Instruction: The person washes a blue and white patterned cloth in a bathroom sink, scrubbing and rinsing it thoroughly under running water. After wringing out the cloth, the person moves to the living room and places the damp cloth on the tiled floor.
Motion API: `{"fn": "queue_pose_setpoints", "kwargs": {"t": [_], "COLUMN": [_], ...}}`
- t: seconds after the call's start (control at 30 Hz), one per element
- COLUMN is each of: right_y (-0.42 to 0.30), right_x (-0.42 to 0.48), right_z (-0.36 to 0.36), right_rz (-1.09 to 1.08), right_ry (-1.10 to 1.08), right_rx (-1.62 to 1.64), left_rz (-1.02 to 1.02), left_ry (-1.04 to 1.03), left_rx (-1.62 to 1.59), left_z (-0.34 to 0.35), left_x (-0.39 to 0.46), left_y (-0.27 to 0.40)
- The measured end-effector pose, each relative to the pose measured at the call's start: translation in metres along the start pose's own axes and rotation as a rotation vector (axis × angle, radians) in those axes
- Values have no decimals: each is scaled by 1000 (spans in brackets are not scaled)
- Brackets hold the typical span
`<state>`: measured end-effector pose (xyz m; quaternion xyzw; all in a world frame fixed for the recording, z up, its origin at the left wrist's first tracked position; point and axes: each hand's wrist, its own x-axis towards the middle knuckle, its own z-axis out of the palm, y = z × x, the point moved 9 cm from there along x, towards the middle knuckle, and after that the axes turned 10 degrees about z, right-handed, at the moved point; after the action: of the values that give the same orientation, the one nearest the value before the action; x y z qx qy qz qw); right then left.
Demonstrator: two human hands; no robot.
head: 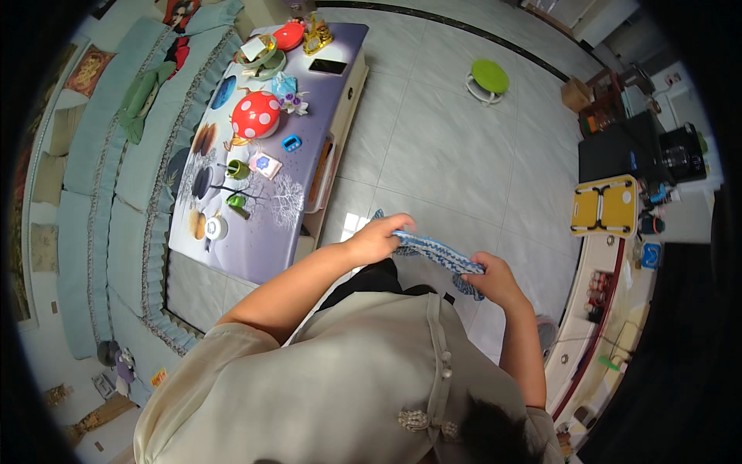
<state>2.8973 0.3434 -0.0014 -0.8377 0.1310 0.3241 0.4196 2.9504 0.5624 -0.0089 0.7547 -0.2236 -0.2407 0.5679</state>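
A blue-and-white patterned cloth (437,254) is stretched between my two hands in front of my body, above the tiled floor. My left hand (379,238) grips its left end, where a blue corner sticks up behind my fingers. At the other end my right hand (494,279) pinches the edge, with a loose bit hanging below the fingers. Along the upper edge runs a bright blue border. Whether the piece is a towel or a garment I cannot tell.
A low table (272,255) at left bears a red spotted mushroom-shaped item (255,115), a phone (328,66) and a green mug (237,169). Beyond it is a sofa (139,191). A green-topped stool (490,76) stands ahead. At right, a yellow folding table (604,206) rests against a drawer cabinet (571,362).
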Motion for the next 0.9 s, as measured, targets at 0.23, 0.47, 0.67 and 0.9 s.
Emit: {"fn": "queue_pose_setpoints", "kwargs": {"t": [0.23,0.47,0.67,0.9], "right_y": [-122,-195,-169,-151], "right_x": [91,186,312,411], "right_z": [-20,-49,-144,-173], "right_rz": [-199,-321,-370,-201], "right_ry": [-228,-581,-283,-258], "right_rx": [-44,146,-105,-743], "left_rz": [1,-111,-500,-637], "left_ry": [-108,256,542,857], "left_rx": [332,252,133,136], "left_z": [-23,-94,-129,-131], "left_x": [92,155,151,114], "left_y": [35,1,-48,-73]}}
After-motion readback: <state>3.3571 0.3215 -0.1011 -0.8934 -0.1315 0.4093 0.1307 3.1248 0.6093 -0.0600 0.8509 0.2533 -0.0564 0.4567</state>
